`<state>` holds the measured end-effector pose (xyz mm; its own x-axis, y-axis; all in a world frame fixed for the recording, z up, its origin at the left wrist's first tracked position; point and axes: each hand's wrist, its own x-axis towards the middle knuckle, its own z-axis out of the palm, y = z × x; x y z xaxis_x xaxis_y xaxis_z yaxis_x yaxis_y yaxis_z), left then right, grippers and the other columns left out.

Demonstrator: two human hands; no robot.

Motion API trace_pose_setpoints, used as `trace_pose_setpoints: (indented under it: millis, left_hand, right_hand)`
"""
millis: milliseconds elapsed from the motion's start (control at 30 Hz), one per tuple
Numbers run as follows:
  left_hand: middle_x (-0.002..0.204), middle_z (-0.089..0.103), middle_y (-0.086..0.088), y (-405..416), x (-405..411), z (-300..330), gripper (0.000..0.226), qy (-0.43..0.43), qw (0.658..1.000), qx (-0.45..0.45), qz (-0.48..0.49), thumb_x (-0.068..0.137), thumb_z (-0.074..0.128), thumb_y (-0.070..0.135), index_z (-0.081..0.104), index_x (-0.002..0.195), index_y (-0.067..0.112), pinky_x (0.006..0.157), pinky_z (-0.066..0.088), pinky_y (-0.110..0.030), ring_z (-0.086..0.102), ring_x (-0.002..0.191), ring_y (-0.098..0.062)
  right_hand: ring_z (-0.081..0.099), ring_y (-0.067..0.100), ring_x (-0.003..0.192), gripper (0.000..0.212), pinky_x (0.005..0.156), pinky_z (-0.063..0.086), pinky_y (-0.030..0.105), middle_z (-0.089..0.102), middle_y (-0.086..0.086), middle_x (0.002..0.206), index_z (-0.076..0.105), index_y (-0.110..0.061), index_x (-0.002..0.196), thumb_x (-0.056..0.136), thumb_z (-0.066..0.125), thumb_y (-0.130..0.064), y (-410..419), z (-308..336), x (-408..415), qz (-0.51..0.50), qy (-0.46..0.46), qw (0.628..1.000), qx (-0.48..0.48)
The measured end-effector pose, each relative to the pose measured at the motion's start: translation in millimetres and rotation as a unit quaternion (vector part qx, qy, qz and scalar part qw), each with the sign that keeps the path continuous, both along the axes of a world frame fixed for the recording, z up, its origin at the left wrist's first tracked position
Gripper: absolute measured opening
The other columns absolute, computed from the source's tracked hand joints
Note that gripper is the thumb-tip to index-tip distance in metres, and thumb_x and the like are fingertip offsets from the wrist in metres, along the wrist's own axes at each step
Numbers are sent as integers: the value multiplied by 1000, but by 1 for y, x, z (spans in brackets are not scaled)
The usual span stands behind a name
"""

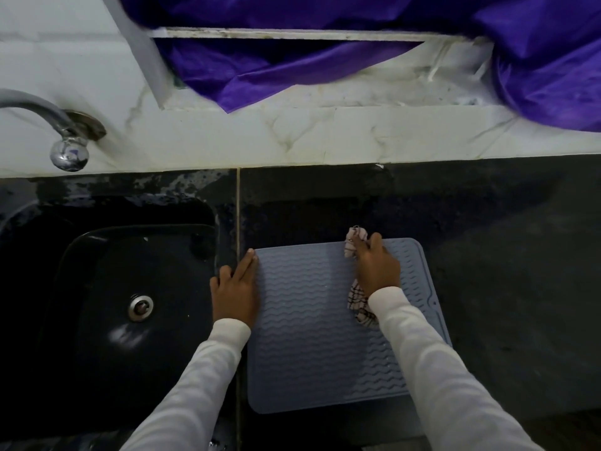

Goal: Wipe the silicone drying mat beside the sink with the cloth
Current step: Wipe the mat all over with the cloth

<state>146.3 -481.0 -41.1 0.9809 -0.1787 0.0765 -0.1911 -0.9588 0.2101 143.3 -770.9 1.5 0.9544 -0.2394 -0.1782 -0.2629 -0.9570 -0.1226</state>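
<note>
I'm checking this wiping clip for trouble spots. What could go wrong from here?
1. The mat lies right by the sink, held only by the flat left hand on its edge; a hard stroke might slide or buckle it.
2. The cloth is bunched in the right hand, so it likely covers narrow strips and may skip the wavy ridges.
3. The near part of the mat sits under the sleeves and could be missed.

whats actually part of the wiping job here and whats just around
Part of the job:
- silicone drying mat, grey-blue, wavy ribs, on the dark counter
- checked cloth, bunched in the right hand on the mat's far right part
- left hand, fingers flat on the mat's left edge

Just around:
- black sink with metal drain
- tap
- purple fabric on the ledge
</note>
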Motion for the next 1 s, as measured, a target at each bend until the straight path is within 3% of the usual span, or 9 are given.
trace_pose_setpoints:
  millis: [167,333,433,533,667,767,833,900,1000]
  left_hand:
    - [149,39,11,-4,-2,-7,61,-14,1000,-14,17,82,66,7,48,138,22,68,41,-39,44,80,-27]
    - [153,30,12,-6,-9,-8,56,-2,999,-19,28,92,53,17,37,145,26,76,40,-42,43,90,-25]
    - [154,29,14,-7,-14,-4,53,17,999,-34,33,94,39,31,33,147,31,91,38,-48,40,106,-23]
    - [153,29,13,-8,-16,0,53,18,999,-40,20,95,38,33,33,147,30,107,26,-56,30,130,-24]
    - [158,20,12,-6,-13,0,56,52,998,-24,-2,95,32,30,25,150,28,115,13,-54,16,142,-25]
    - [159,17,11,-5,-10,1,58,76,997,-13,-15,93,26,29,21,151,26,116,14,-55,13,145,-25]
    - [159,17,10,-3,-10,4,59,81,996,-26,-19,92,20,29,21,152,25,118,11,-53,12,146,-23]
    - [159,16,10,-3,-11,4,60,79,996,-41,-23,92,18,29,20,152,24,119,8,-51,10,147,-22]
    - [160,12,9,0,-11,-2,60,76,996,-46,-27,95,30,28,16,153,24,120,3,-48,6,147,-21]
  right_hand:
    - [58,38,89,51,64,50,43,43,15,122,39,-20,141,93,55,-23,-56,1,-9,-7,2,999,-42]
    - [60,40,89,41,70,41,45,59,19,99,39,-19,104,95,20,-53,-101,4,-14,-62,-53,997,-8]
    - [60,41,89,43,79,42,45,61,22,92,35,-16,92,97,27,-58,-117,7,-16,-105,-53,993,16]
    - [60,41,91,38,80,44,46,60,23,97,35,-17,95,96,26,-54,-115,12,-19,-135,-49,989,16]
    - [57,41,93,35,78,47,45,49,19,114,42,-27,127,95,34,-40,-101,17,-22,-178,-54,981,63]
    - [59,37,94,28,76,43,38,59,15,104,56,-18,111,94,50,-39,-78,27,-18,-278,-102,935,194]
    - [61,32,91,27,72,40,34,62,7,91,58,-19,99,93,52,-45,-51,37,-12,-278,-143,922,227]
    - [61,31,92,22,73,46,34,62,8,102,62,-23,113,94,54,-31,-16,45,-9,-149,-187,952,191]
    - [62,26,97,34,82,51,35,59,6,116,59,-25,126,92,57,-21,43,39,-2,-32,-216,950,222]
